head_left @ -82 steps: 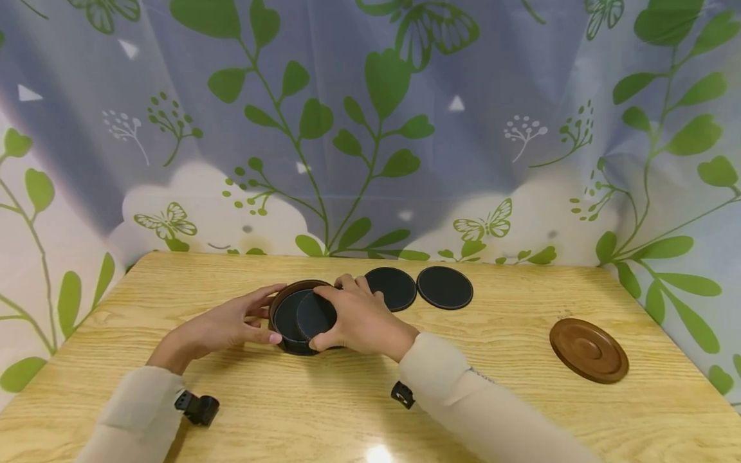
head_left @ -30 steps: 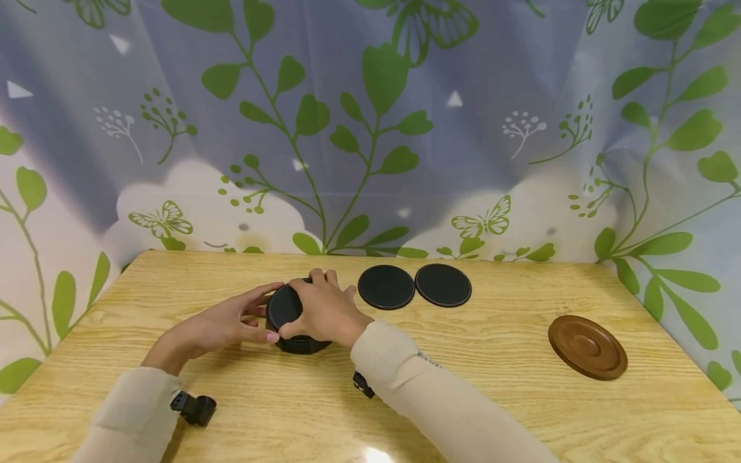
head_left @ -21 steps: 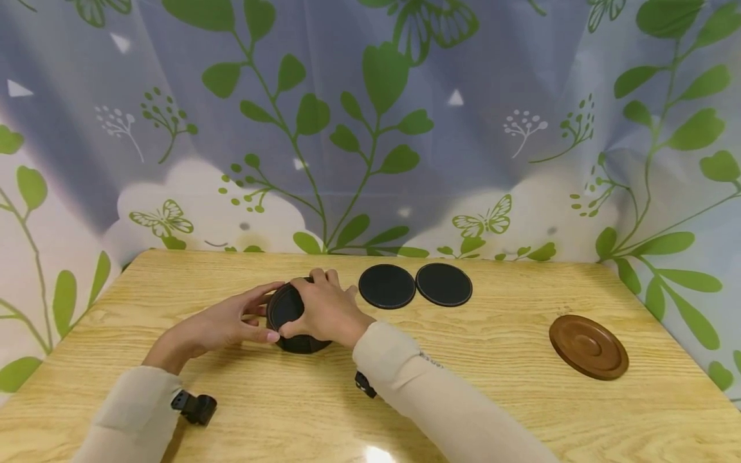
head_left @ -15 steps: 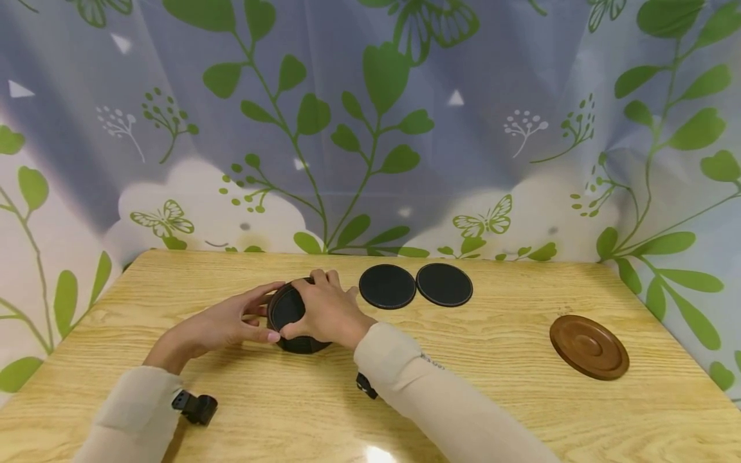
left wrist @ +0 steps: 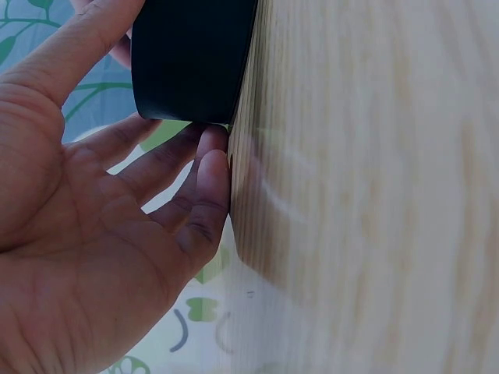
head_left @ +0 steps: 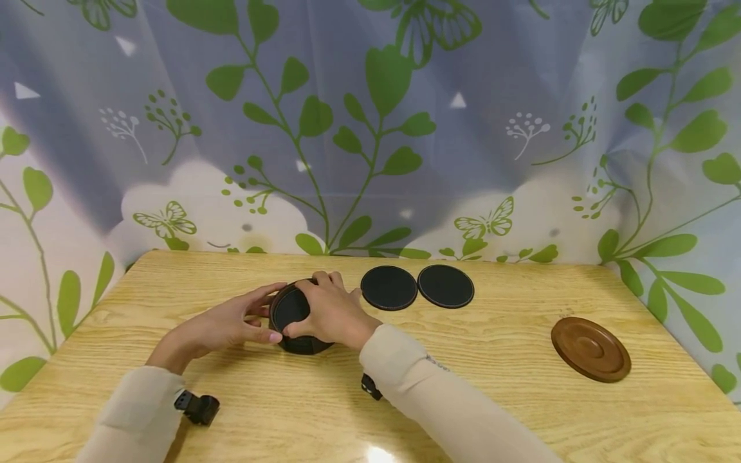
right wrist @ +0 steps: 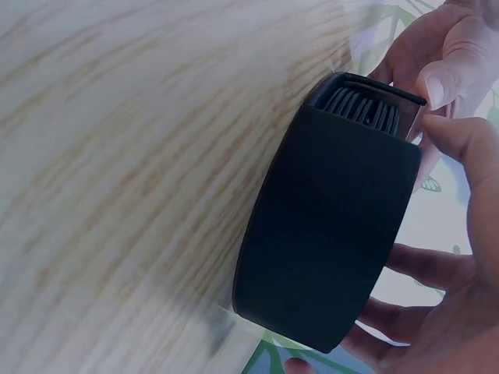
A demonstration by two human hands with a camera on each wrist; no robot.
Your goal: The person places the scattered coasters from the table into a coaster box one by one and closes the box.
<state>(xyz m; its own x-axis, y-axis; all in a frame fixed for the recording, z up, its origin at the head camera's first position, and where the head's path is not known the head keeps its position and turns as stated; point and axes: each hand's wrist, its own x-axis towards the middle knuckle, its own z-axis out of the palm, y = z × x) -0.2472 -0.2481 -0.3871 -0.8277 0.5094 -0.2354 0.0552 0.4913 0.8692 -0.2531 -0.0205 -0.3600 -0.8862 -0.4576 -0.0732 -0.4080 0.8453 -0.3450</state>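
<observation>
A round black coaster holder (head_left: 303, 347) with a brown inner rim stands on the table, left of centre. My left hand (head_left: 234, 321) holds its left side, thumb in front and fingers behind; in the left wrist view fingertips touch the black wall (left wrist: 191, 62). From above, my right hand (head_left: 336, 312) reaches over the holder, thumb at the front and fingers at the back, around a black coaster (head_left: 289, 310) lying inside the rim. Part of that coaster is hidden under the hand. Through the front slot in the right wrist view, several stacked coasters (right wrist: 362, 109) show.
Two black coasters, one left (head_left: 389, 287) and one right (head_left: 446, 286), lie side by side behind the right hand. A brown round wooden disc (head_left: 590, 349) lies at the right on the wooden table (head_left: 492, 386). A leaf-patterned curtain (head_left: 405, 161) hangs behind.
My right hand has moved left with the coaster, which was tilted over the holder and now lies down inside the rim. My left hand has stayed at the holder.
</observation>
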